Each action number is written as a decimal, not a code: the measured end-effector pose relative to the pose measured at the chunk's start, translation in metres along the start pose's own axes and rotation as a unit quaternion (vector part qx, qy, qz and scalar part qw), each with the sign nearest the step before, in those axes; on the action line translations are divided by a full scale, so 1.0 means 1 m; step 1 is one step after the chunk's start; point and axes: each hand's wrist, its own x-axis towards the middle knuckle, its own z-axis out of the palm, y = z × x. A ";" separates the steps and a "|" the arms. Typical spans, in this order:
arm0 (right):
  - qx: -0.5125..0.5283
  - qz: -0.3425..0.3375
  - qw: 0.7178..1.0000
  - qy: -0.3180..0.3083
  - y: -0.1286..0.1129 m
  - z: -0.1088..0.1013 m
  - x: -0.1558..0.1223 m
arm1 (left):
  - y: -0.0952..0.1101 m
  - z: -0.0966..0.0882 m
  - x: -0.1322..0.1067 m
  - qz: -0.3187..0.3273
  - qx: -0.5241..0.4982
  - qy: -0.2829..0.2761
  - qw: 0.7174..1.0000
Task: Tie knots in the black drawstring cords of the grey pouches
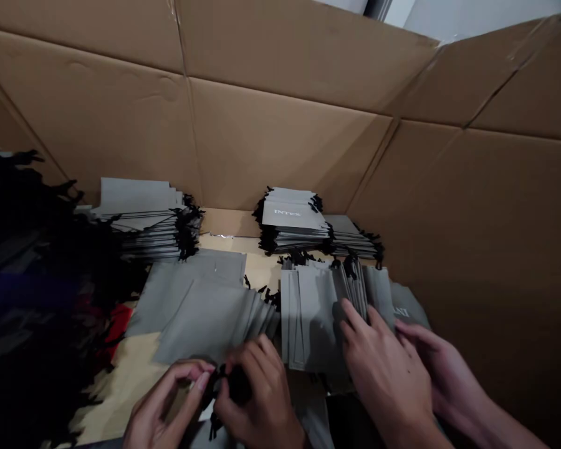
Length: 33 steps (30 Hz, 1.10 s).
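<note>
Well in front of the lettered stack of pouches (292,218), at the near edge of the cardboard box (285,143), the left hand (161,408) and right hand (257,405) both curl their fingers shut on a black drawstring (229,383). It belongs to the fanned grey fabric pouches (206,318) just beyond them. These pouches look light, limp and likely to slide over one another, so a pinch at the corded top hem probably holds better than the smooth flat face. To the near right of that stack, a co-worker's hands (383,374) lie spread on an upright row of pouches (313,312).
</note>
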 end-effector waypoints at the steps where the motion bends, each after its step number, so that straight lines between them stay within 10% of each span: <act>1: 0.002 0.002 1.000 0.004 -0.001 0.002 -0.001 | 0.002 0.002 0.000 -0.003 -0.010 -0.002 1.000; 33: -0.051 -0.119 0.986 -0.107 0.013 -0.013 0.023 | -0.006 -0.004 0.003 -0.026 0.012 0.077 0.997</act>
